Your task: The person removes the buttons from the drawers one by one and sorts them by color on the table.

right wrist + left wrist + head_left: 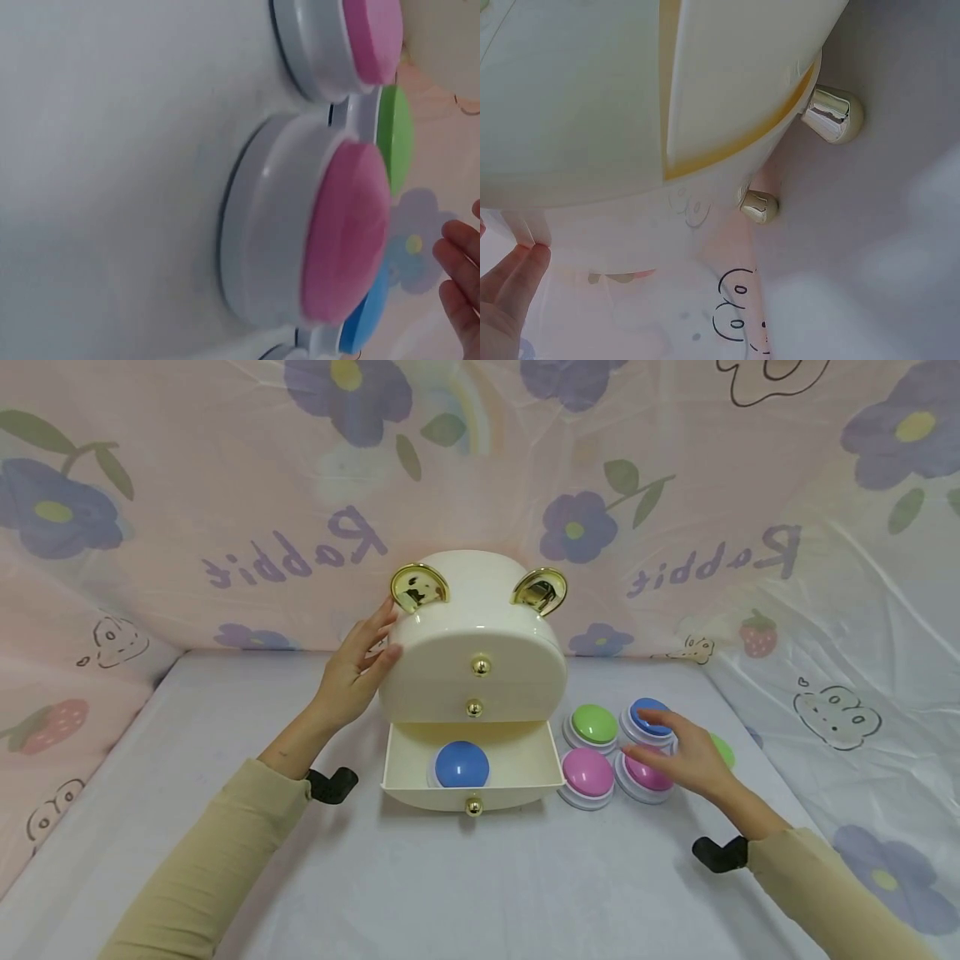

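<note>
A cream storage box (474, 618) with gold bear ears stands mid-table, its bottom drawer (525, 760) pulled out. Inside the drawer sits a round button with a blue top (462, 764). My left hand (356, 672) rests against the box's left side, fingers below the ear; in the left wrist view its fingertips (532, 259) touch the cream wall. My right hand (686, 756) hovers with extended fingers over the buttons right of the box, holding nothing. Under it are a pink button (647, 774) and a blue button (649, 714). A green button (723, 750) is partly hidden behind it.
Another pink button (587, 772) and a green button (595, 724) stand close beside the drawer's right edge. Gold knobs (481, 666) stick out from the box front. Patterned cloth (480, 460) hangs behind and at both sides of the white-covered table (480, 885).
</note>
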The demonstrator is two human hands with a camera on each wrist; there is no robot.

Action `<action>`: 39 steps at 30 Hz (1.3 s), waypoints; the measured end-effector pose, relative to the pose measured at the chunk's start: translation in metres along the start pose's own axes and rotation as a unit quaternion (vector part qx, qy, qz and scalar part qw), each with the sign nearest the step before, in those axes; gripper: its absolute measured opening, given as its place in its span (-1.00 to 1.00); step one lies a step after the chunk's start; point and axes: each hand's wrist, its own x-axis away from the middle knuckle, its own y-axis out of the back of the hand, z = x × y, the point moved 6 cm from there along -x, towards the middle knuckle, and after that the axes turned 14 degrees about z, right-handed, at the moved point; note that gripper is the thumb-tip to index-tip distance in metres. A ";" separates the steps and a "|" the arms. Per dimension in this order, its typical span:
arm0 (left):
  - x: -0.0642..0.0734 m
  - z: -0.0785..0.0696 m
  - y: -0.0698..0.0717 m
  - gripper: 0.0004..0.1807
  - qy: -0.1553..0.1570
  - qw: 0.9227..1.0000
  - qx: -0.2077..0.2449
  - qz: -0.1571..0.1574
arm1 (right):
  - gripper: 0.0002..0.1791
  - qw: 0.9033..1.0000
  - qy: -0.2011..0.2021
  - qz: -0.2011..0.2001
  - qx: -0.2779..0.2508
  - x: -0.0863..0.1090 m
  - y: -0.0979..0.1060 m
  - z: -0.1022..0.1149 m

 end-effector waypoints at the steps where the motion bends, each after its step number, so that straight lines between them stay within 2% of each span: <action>1: 0.000 0.000 0.000 -0.38 0.000 1.000 0.000 0.000 | -0.18 1.000 0.008 -0.002 0.003 0.000 -0.001 0.004; 9: -0.001 0.003 0.000 -0.37 -0.004 1.000 0.009 -0.001 | -0.27 0.998 0.065 -0.017 -0.001 0.001 -0.008 0.033; 14: 0.000 0.001 0.000 -0.37 -0.003 1.000 0.006 -0.003 | -0.31 0.996 0.084 -0.022 -0.003 0.002 -0.014 0.045; 16: 0.000 -0.002 0.000 -0.36 0.001 1.000 0.006 -0.004 | -0.33 0.996 0.092 -0.023 -0.002 0.002 -0.015 0.049; 23: 0.005 -0.034 0.002 -0.39 0.009 1.000 0.005 0.000 | -0.40 0.991 0.133 -0.029 0.001 0.002 -0.016 0.067; 26: 0.005 -0.036 0.002 -0.39 0.009 1.000 0.001 -0.001 | -0.39 0.989 0.148 -0.029 -0.001 0.001 -0.017 0.075; 28: 0.005 -0.033 0.002 -0.39 0.005 1.000 0.003 -0.004 | -0.39 0.987 0.158 -0.026 -0.006 0.000 -0.019 0.080; 34: 0.000 -0.004 0.000 -0.37 0.001 1.000 0.002 -0.010 | -0.43 0.983 0.183 -0.018 -0.023 -0.003 -0.024 0.092; 39: 0.000 0.002 0.000 -0.39 -0.001 1.000 -0.001 -0.006 | -0.47 0.976 0.216 -0.028 -0.021 -0.004 -0.023 0.107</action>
